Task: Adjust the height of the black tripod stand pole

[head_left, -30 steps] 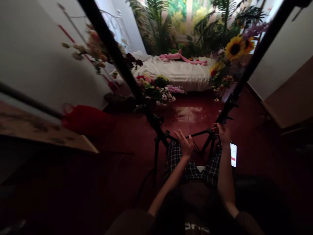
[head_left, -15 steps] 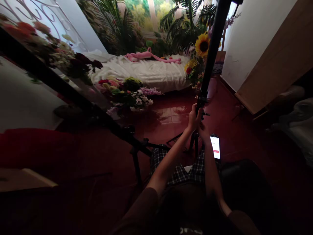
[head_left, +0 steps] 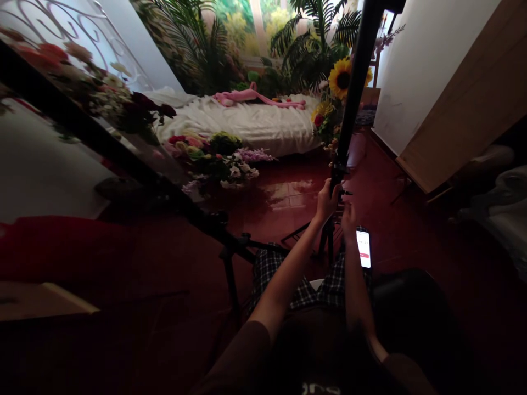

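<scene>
My left hand (head_left: 326, 202) is wrapped round a black upright pole (head_left: 353, 104), just below a clamp-like joint with small knobs. Close on the right of the pole is my right hand (head_left: 348, 215), raised beneath a small dark knob (head_left: 347, 192); its fingers are too dim to show whether they hold anything. Below the hands, the dark stand legs (head_left: 325, 241) spread near my knees. A lit phone (head_left: 364, 248) rests by my right thigh, beside the right forearm.
A second black pole (head_left: 123, 159) slants across the left. Flowers (head_left: 222, 159) lie before a white-draped bench (head_left: 263, 123) bearing a pink plush toy (head_left: 247, 96). Sunflowers (head_left: 341, 78) stand behind the upright pole. A wooden board (head_left: 448, 120) leans at the right.
My right hand has come away from the pole, moving up and slightly right. My left hand has slid slightly down the pole and still grips it.
</scene>
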Demonstrator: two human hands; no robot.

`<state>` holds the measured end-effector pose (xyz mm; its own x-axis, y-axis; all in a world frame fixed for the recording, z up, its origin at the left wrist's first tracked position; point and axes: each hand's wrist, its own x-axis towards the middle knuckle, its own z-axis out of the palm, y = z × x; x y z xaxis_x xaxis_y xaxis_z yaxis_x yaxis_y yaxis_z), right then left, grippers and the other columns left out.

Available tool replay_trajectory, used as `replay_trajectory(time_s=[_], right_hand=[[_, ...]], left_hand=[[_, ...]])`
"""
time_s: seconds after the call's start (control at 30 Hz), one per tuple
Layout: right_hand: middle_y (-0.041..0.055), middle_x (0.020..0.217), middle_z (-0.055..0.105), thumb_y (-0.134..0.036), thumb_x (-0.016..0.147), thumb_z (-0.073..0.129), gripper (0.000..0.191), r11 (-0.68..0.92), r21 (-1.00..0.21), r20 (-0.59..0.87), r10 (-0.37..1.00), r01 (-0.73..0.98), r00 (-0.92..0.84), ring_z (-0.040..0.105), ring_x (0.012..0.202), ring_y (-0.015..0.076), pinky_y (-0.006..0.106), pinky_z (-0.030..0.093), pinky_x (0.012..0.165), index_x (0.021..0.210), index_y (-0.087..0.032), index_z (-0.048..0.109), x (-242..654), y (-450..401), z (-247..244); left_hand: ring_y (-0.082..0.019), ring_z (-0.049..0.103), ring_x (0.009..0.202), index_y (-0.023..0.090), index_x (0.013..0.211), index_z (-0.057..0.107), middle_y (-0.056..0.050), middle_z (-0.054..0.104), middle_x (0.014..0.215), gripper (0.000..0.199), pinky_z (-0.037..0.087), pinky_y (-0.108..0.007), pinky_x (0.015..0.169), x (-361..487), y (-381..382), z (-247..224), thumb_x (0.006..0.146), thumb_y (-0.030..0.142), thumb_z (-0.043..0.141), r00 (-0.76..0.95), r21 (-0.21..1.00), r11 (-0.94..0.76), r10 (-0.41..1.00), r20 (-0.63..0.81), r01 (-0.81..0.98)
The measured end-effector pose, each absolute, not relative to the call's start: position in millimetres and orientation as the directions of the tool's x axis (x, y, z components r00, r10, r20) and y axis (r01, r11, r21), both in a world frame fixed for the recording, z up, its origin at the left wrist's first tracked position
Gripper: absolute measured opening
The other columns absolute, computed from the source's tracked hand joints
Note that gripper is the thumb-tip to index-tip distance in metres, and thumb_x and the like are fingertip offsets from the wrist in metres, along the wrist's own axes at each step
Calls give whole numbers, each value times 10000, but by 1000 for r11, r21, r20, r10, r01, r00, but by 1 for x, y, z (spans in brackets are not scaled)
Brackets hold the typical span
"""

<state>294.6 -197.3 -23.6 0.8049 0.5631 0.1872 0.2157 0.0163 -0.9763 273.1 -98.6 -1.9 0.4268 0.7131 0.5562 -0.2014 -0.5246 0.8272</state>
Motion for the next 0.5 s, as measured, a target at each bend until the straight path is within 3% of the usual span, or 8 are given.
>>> replay_trajectory(time_s=[0.1,0.17,0.3,0.5], right_hand=[[17,815,652,-709,879,353,525,133,-991,60,482,-5,874,639,607,126,208,484,490,1025,-220,479,298,-198,-11],[10,785,648,-754,844,379,573,173,-983,30,479,-61,878,631,569,118,192,448,442,1010,-216,484,303,-197,-1],[-16,662,618,-804,771,453,616,116,-992,7,470,-53,882,555,463,87,183,393,398,871,-200,518,316,-192,15],[-19,648,626,-683,745,626,495,112,-994,44,517,-17,855,473,444,67,191,342,391,771,-198,528,331,-190,19]], left_hand=[[-122,587,627,214,1010,572,1,616,733,294,425,-221,606,274,-98,-3,940,484,479,416,823,-526,713,564,-213],[-124,591,648,206,1004,573,-8,623,753,314,430,-221,622,275,-98,-3,946,492,460,406,812,-542,706,580,-218],[-119,596,669,188,1003,569,-19,631,774,355,437,-215,644,277,-98,-4,953,512,432,392,792,-575,694,604,-203],[-100,559,597,194,998,546,-1,603,729,358,413,-206,594,277,-100,-3,956,525,416,397,793,-562,689,606,-236]])
